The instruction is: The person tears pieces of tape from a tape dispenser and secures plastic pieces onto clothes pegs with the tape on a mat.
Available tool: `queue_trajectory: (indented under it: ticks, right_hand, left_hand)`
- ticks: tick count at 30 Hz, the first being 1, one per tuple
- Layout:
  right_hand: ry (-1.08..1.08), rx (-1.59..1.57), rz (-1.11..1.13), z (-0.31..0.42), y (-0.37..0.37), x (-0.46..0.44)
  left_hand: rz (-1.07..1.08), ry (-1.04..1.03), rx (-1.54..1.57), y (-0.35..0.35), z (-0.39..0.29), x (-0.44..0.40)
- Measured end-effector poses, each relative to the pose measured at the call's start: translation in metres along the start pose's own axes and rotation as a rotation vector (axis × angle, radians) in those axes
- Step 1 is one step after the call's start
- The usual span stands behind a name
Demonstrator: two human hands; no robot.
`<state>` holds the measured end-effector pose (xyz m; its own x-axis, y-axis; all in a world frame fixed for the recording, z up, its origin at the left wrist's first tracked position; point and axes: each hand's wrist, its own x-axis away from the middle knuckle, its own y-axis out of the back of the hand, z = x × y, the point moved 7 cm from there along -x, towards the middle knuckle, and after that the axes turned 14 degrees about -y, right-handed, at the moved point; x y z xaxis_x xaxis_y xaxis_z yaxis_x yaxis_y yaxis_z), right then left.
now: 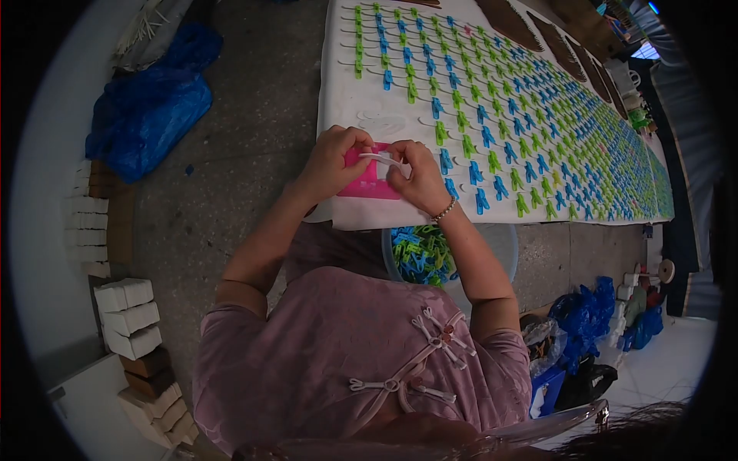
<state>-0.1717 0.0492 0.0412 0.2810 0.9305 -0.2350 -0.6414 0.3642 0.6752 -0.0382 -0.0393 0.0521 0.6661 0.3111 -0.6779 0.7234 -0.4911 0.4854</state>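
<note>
My left hand and my right hand are pinched on a thin white strip, one at each end. Below the strip a pink sheet lies at the near left corner of the white-covered table, with a small white piece on it. Just beyond my hands lie several loose white strips. Rows of green and blue clips, many with thin white strips attached, spread over the table to the right.
A tub of blue and green clips stands below the table's near edge. Blue plastic bags lie on the floor at left, more at lower right. White stacks stand at lower left. Brown toothed boards lie at the far side.
</note>
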Motion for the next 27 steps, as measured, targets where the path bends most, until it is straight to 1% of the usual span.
queue_trajectory:
  ticks: [9, 13, 16, 18, 19, 21, 22, 24, 25, 26, 27]
  right_hand:
    - [0.014, 0.119, -0.018, -0.007, 0.014, 0.005]
    - [-0.004, 0.121, -0.004, -0.006, 0.016, 0.004]
    - [-0.019, 0.157, -0.005, 0.001, 0.026, 0.003]
    - [0.053, 0.220, -0.068, 0.010, 0.037, 0.003]
    - [0.044, 0.218, -0.073, 0.012, 0.042, 0.003]
    - [0.101, 0.255, -0.104, 0.023, 0.053, 0.005]
    - [0.076, 0.253, -0.107, 0.025, 0.058, 0.005]
    - [0.095, 0.260, -0.137, 0.033, 0.066, 0.009]
    - [0.137, 0.237, -0.194, 0.037, 0.072, 0.014]
    - [0.116, 0.238, -0.199, 0.041, 0.076, 0.020]
    - [0.097, 0.171, -0.252, 0.046, 0.085, 0.029]
  left_hand:
    - [0.029, 0.036, 0.038, -0.022, 0.012, 0.006]
    - [0.036, 0.005, -0.003, -0.023, 0.010, 0.002]
    - [0.059, 0.055, 0.033, -0.029, 0.011, 0.000]
    - [0.079, 0.021, -0.003, -0.035, 0.008, -0.005]
    - [0.088, 0.020, 0.002, -0.039, 0.008, -0.007]
    - [0.099, 0.040, 0.027, -0.047, 0.006, -0.013]
    - [0.119, 0.044, 0.044, -0.054, 0.007, -0.015]
    - [0.096, 0.035, 0.120, -0.066, 0.005, -0.020]
    - [0.115, 0.036, 0.137, -0.069, 0.002, -0.021]
    - [0.103, 0.053, 0.162, -0.068, 0.000, -0.023]
    - [0.088, 0.070, 0.185, -0.065, -0.002, -0.025]
